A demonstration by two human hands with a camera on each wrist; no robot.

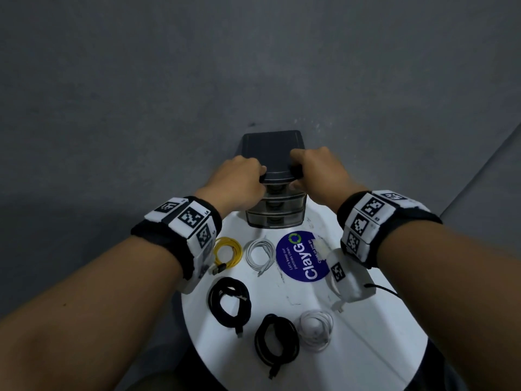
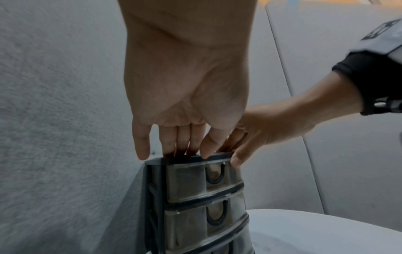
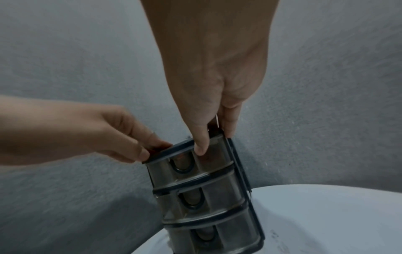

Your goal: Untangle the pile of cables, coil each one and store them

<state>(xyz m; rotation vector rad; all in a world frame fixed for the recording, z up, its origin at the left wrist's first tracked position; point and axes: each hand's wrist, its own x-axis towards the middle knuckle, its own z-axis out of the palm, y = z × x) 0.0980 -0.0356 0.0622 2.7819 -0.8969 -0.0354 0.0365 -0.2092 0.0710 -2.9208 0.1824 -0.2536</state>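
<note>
Nearest on the round white table (image 1: 380, 348) lie coiled cables: two black cables (image 1: 276, 343), a white cable (image 1: 316, 329), then a yellow cable (image 1: 227, 252) and another white one beside a blue sticker (image 1: 303, 256). At the far table edge stands a three-drawer organizer (image 1: 275, 190), drawers closed, contents unclear through the smoked fronts. The left hand (image 1: 239, 182) and right hand (image 1: 318, 170) each grip its top corners, fingers curled over the lid. Grey floor (image 1: 141, 94) lies beyond.

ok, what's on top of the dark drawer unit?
Only the left hand and right hand, gripping the top front edge of the dark three-drawer plastic unit; no cables there. Under the fingers is hidden.
</note>
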